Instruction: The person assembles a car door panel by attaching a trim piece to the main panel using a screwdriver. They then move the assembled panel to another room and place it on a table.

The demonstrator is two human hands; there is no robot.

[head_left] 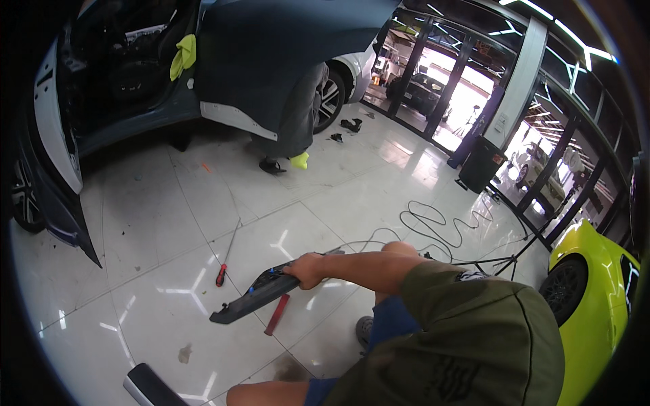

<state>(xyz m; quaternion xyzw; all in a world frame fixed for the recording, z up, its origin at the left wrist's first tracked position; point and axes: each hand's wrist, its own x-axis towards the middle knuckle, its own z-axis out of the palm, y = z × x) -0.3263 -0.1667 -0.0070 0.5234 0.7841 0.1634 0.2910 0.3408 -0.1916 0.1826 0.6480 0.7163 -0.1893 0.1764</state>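
Note:
My right hand (307, 271) is closed around a long black plastic car trim piece (261, 296) with small blue clips along its upper edge. The piece is held tilted above the white tiled floor, its far end reaching to the left. Just below it a flat red bar-shaped tool (277, 315) lies on the floor. Left of the trim, a screwdriver (222, 272) with a red and black handle and a long thin shaft rests on the tiles. My left hand is out of sight. At the bottom edge shows part of a black and silver strip-like object (152, 387).
A dark blue car (291, 30) with an open door stands behind; a person in grey trousers (298, 115) is beside it. A loose cable (433, 233) runs to a black tripod stand (511, 259). A yellow-green car (596, 318) and black bin (482, 164) are at right.

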